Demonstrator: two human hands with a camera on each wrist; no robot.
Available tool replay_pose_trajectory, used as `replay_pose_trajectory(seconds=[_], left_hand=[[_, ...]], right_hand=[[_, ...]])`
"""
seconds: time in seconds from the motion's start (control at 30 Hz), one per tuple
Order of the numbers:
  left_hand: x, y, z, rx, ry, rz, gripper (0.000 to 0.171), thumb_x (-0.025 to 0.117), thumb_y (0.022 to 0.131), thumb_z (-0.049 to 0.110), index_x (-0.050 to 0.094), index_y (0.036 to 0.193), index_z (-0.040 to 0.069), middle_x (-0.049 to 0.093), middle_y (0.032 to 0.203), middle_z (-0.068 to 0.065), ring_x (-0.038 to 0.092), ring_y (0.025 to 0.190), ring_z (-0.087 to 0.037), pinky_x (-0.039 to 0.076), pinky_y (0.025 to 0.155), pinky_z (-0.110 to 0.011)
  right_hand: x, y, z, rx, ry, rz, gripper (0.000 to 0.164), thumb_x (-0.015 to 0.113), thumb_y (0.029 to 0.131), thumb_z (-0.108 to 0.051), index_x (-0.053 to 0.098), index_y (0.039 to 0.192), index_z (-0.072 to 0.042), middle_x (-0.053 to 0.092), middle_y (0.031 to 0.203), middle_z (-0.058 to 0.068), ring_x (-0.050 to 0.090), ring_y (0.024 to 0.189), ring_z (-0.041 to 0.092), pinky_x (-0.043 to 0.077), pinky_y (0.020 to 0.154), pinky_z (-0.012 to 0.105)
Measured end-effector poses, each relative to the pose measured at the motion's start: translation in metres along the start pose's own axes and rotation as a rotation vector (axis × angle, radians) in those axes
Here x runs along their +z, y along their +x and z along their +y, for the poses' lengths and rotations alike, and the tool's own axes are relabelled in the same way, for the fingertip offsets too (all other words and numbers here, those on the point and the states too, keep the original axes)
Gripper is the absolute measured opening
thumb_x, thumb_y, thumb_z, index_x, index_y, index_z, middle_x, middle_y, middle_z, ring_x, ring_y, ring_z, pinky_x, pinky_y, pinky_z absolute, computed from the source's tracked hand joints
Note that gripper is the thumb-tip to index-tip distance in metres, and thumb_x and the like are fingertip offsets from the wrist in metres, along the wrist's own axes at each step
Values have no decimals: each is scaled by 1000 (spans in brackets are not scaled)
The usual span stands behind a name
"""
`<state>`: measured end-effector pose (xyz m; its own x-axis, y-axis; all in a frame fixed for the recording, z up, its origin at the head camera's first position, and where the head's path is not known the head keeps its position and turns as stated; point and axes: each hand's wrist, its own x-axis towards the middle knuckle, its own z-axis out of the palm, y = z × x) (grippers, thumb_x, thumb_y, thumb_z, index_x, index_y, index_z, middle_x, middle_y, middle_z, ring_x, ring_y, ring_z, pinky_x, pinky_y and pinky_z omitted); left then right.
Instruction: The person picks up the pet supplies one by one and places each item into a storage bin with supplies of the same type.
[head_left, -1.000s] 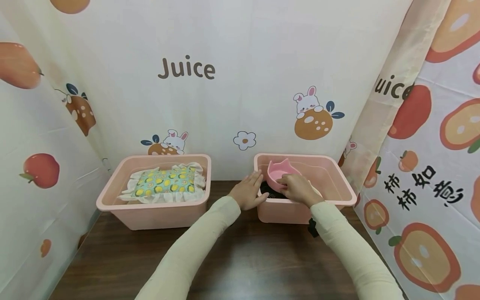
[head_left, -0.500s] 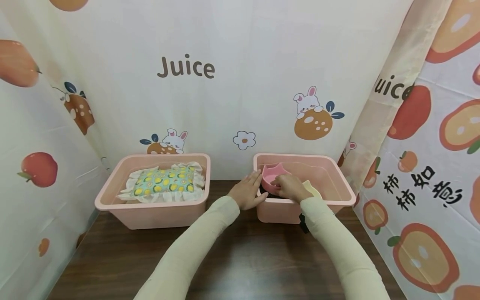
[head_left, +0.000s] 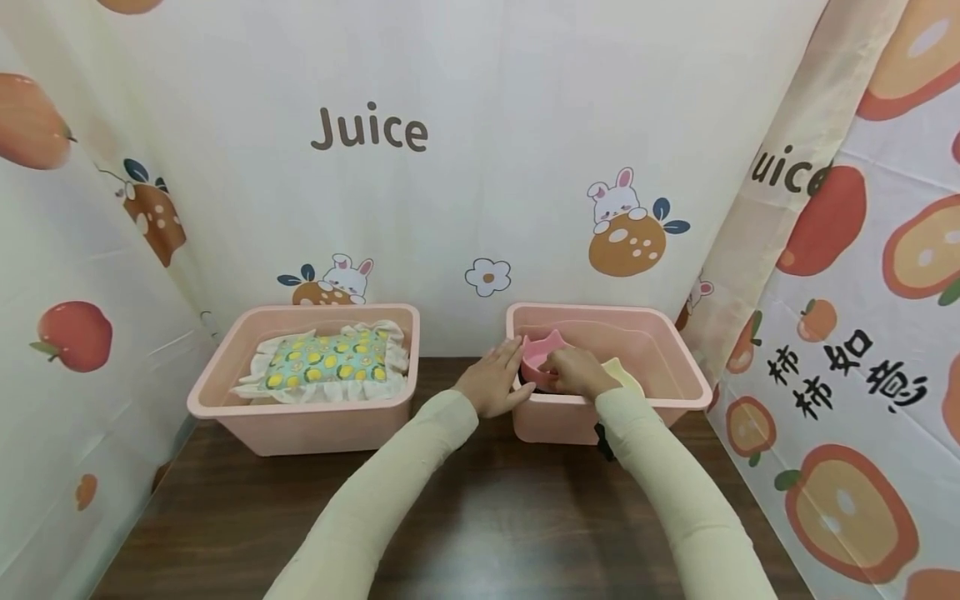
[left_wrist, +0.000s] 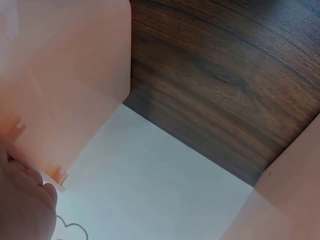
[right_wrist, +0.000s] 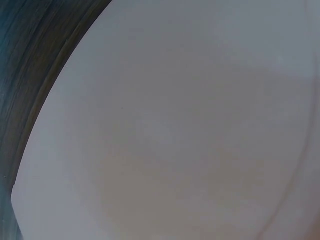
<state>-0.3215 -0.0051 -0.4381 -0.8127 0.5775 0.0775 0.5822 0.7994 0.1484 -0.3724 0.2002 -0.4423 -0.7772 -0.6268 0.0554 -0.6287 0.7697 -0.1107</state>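
Observation:
A pink cat-eared bowl (head_left: 536,353) sits in the left end of the right pink bin (head_left: 675,358), tilted slightly. My right hand (head_left: 576,372) reaches over the front rim and pinches the bowl's near edge; its fingertips are partly hidden. Under the bowl a strip of something black shows. To the right of that hand lies a pale yellow piece with a pointed edge (head_left: 624,377), partly covered by the wrist. My left hand (head_left: 491,382) rests on the bin's left rim with straight fingers, thumb at the front corner. In the left wrist view, the left hand's fingers (left_wrist: 32,190) lie along the rim.
A second pink bin (head_left: 315,429) stands to the left, holding a lemon-print cushion with white ruffles (head_left: 330,362). Both bins stand on a dark wooden table (head_left: 480,517) against a printed curtain (head_left: 487,167). Only the bin's pale wall (right_wrist: 165,125) fills most of the right wrist view.
My right hand has moved left and lowered the pink bowl into the bin's left end, covering most of the black item. More of the yellow piece shows. The left hand has stayed on the rim.

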Motion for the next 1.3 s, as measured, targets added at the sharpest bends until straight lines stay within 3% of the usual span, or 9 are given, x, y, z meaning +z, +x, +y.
replay_pose_trajectory(seconds=[0.33, 0.57, 0.83, 1.3], left_hand=[[-3, 1, -3, -19, 21, -26, 76, 30, 98, 54, 12, 154, 6, 10, 161, -8, 9, 148, -22, 13, 119, -35], [-4, 1, -1, -30, 20, -37, 75, 30, 98, 54, 15, 154, 6, 9, 161, -6, 9, 148, -22, 13, 119, -34], [1, 1, -2, -18, -9, -11, 74, 30, 98, 54, 21, 153, 4, 12, 161, -8, 11, 148, -23, 14, 118, -36], [4, 2, -1, -4, 15, 0, 72, 32, 99, 50, 21, 152, 3, 12, 161, -9, 11, 148, -23, 14, 118, -35]], right_hand=[[3, 7, 2, -43, 9, -16, 17, 75, 72, -5, 79, 87, -13, 72, 80, -1, 64, 70, 13, 53, 61, 35], [4, 8, 0, -66, 29, -39, 11, 76, 74, -6, 77, 77, -16, 64, 65, -7, 52, 58, 10, 46, 54, 29], [7, 9, 3, -114, -5, -56, 20, 73, 76, -3, 72, 66, -20, 55, 56, -10, 46, 54, 9, 40, 51, 26], [15, 12, 10, -175, -17, -63, 23, 75, 79, -8, 71, 61, -22, 54, 53, -12, 45, 55, 8, 40, 54, 24]])
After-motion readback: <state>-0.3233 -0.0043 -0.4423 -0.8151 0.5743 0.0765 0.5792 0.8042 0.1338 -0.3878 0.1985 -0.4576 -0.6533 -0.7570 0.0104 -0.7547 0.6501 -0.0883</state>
